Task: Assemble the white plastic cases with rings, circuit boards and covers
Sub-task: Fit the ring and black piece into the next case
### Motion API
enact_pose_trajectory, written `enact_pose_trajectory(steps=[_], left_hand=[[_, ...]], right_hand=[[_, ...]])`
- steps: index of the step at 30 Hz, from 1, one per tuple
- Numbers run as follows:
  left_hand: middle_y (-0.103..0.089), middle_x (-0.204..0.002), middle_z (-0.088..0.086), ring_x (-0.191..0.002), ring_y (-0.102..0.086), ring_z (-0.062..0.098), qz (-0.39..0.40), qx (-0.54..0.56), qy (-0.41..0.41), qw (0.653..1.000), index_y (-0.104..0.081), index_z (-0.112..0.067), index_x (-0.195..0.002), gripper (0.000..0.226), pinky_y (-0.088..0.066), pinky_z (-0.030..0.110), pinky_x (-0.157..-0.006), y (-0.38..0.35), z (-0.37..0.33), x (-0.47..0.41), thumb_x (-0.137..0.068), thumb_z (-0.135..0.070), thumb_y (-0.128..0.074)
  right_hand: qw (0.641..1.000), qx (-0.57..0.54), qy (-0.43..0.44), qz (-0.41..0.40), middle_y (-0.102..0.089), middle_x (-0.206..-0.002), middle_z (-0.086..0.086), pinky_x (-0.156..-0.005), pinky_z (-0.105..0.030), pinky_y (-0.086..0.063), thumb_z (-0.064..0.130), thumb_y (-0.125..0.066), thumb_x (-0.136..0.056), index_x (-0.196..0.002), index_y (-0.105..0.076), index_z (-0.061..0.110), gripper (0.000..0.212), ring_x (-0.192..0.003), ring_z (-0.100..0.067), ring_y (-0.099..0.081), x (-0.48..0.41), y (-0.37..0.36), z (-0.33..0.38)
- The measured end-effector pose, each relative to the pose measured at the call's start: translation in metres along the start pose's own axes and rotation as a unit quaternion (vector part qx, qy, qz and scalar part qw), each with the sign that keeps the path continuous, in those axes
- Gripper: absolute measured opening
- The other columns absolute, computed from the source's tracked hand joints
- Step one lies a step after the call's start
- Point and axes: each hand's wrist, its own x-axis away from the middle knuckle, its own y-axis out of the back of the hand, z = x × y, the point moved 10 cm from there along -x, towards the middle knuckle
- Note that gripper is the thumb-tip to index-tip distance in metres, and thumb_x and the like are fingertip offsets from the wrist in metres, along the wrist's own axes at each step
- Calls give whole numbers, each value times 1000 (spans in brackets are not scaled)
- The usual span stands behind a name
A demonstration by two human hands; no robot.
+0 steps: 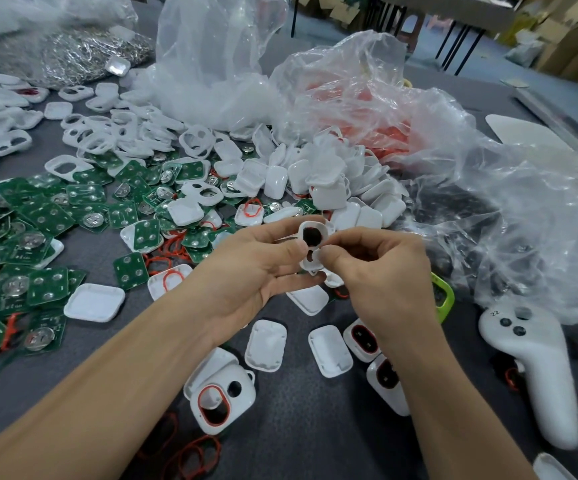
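A white handheld controller (537,368), marked 22, lay at the lower right of the grey desk (298,441). A bright green plastic piece (446,299) sat just left of it, partly hidden. Crumpled clear plastic bags (211,57) occupied the upper centre and right. Cardboard boxes (571,46) and black metal legs (460,46) stood beyond, upper right.

Glossy white plastic cases (267,345), crinkled bags (367,81)
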Motion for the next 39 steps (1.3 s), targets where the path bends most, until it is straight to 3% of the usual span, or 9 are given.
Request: enact_pose_trajectory(steps=[4, 11, 15, 22, 25, 28, 30, 34, 39], left_hand=[[-76, -110, 17, -96, -76, 25, 1, 1, -1, 1000, -76, -10, -112, 31, -63, 40, -86, -1, 1, -1, -94, 4, -56], [-75, -112, 16, -96, -75, 24, 14, -8, 8, 1000, -75, -12, -116, 38, -63, 36, -82, -4, 5, -1, -80, -6, -65], [-74, -116, 17, -100, -75, 25, 25, -22, 9, 999, -78, -14, -114, 32, -62, 34, -82, -3, 5, 0, -92, 0, -60], [-74, -120, 15, -105, -74, 25, 37, -16, -2, 999, -76, -12, -118, 37, -62, 36, -83, -7, 3, -1, -84, -7, -64], [-73, -123, 15, -113, -72, 27, 47, -23, -3, 999, -75, -12, -119, 35, -61, 38, -88, -7, -1, 2, -87, -6, -62], [-74, -121, 12, -109, -73, 23, 56, -41, -1, 998, -75, -14, -119, 35, -62, 36, -86, -11, -1, 5, -88, -5, -60], [-74, -122, 13, -109, -73, 24, 58, -41, -2, 997, -75, -14, -119, 35, -62, 36, -84, -12, -1, 5, -92, -1, -57], [-71, -126, 17, -115, -71, 28, 72, -53, -7, 996, -74, -14, -124, 48, -61, 35, -85, -13, -3, 5, -85, 11, -60], [-76, -112, 17, -103, -74, 27, 60, -116, -33, 991, -78, -16, -113, 62, -62, 33, -81, -13, -4, 6, -77, 26, -51]], right_hand=[[998, 59, 27, -17, -72, -62, 14, -51, -12, -47, 16, -82, -78, -70, -79, 30, 16, -56, 0, -66, 2, -3, 5], [985, 155, 63, -37, -67, -59, 17, -50, -15, -46, 22, -86, -76, -71, -80, 30, 12, -54, -4, -62, 4, 1, 15], [978, 192, 53, -65, -64, -53, 14, -49, -14, -41, 31, -89, -73, -69, -79, 32, 10, -51, -5, -59, 5, 6, 15], [990, 103, 19, -97, -62, -58, 13, -44, -18, -42, 30, -92, -65, -64, -64, 23, 29, -45, -2, -51, 5, 13, 7], [997, 40, -39, -48, -66, -65, 6, -61, -39, -59, 30, -90, -65, -73, -60, 20, 33, -59, -17, -62, -1, 7, -7], [998, 8, -64, 0, -69, -70, 1, -67, -54, -60, 29, -84, -62, -78, -63, 20, 27, -75, -33, -69, -4, -1, -13], [998, 25, -53, 6, -71, -74, 6, -68, -50, -61, 35, -79, -62, -80, -66, 25, 25, -73, -23, -70, -4, -2, -11], [999, 25, -27, 39, -74, -80, 17, -64, -27, -57, 40, -69, -64, -91, -73, 40, 27, -74, -3, -69, -2, -11, -6], [983, -101, -90, 127, -79, -87, 1, -76, -39, -61, 19, -68, -66, -95, -80, 28, 32, -86, -17, -74, 1, -34, -16]])
